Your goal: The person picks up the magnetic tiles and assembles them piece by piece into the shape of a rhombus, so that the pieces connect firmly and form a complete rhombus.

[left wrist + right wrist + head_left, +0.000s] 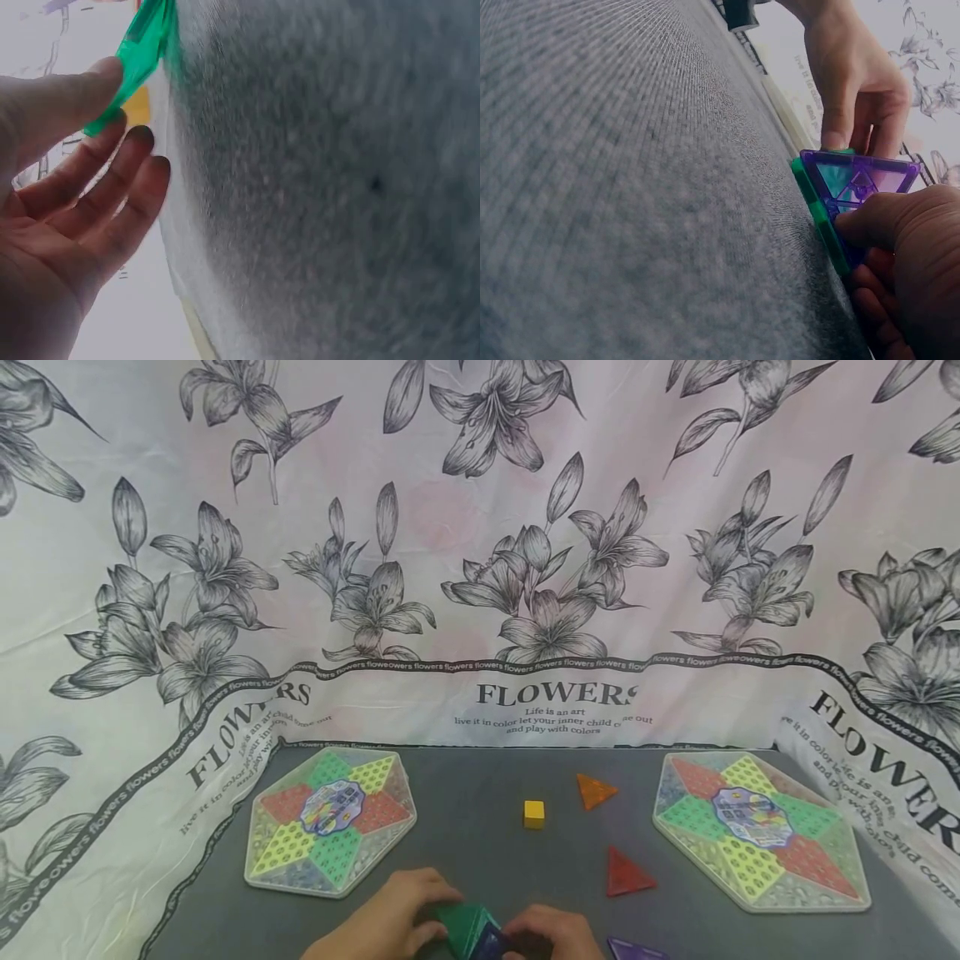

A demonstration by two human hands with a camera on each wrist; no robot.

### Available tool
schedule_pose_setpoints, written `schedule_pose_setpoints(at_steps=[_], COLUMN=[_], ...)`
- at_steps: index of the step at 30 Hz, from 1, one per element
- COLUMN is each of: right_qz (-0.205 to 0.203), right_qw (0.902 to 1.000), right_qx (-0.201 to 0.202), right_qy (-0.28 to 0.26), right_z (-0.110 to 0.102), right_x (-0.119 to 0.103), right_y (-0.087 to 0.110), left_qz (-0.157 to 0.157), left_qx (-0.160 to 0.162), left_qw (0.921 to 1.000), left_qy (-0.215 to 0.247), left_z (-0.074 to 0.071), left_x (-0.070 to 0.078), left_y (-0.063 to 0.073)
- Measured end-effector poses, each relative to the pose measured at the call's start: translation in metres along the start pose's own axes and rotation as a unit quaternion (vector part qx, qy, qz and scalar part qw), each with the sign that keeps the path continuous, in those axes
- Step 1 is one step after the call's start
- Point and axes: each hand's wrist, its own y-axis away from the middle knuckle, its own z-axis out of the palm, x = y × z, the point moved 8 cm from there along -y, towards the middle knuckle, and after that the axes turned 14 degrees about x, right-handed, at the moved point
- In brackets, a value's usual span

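Observation:
In the head view my left hand (397, 912) and right hand (557, 935) meet at the front of the grey table (480, 868). Between them is a translucent green magnetic tile (459, 920), with a purple triangular magnetic tile (491, 942) against its right side. The left thumb and forefinger pinch the green tile (142, 52) in the left wrist view, the other fingers loosely bent. From the right wrist, the purple tile (862, 160) stands tilted along the green edge (821, 214), pinched by my right hand (922, 247), its thumb on the tile's face.
Farther back lie a yellow cube (534, 814) and an orange triangular tile (596, 791). A red triangular tile (628, 872) and another purple tile (636, 950) are on the right. Hexagonal game boards flank them, left (296, 881) and right (810, 900). Flowered cloth (480, 610) hangs around the table.

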Motion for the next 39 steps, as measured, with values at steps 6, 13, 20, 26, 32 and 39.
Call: schedule_pose_setpoints(at_steps=[6, 13, 20, 26, 32, 39], right_qz=[0.027, 0.035, 0.015, 0.029, 0.008, -0.004], right_qw=[0.9995, 0.9988, 0.9997, 0.9993, 0.9996, 0.9999], right_qx=[-0.005, -0.003, 0.005, 0.009, 0.003, 0.008], right_qy=[-0.018, -0.034, -0.018, -0.020, -0.027, -0.010], right_z=[-0.001, 0.000, 0.001, 0.000, 0.002, 0.001], right_x=[0.001, -0.002, -0.007, -0.006, -0.006, -0.004], right_y=[0.002, 0.003, 0.002, 0.002, 0.003, 0.002], left_qz=[-0.016, -0.002, -0.027, -0.036, -0.148, -0.150], left_qx=[0.019, 0.009, -0.009, 0.011, 0.023, 0.039], left_qw=[0.9916, 0.9723, 0.9628, 0.9723, 0.9687, 0.9734], left_qy=[0.127, 0.234, 0.269, 0.231, 0.198, 0.169], left_z=[0.002, 0.022, 0.031, 0.031, 0.032, 0.033], left_x=[0.000, 0.003, 0.005, 0.005, -0.007, -0.005], left_y=[0.002, -0.001, -0.002, -0.003, -0.003, -0.004])
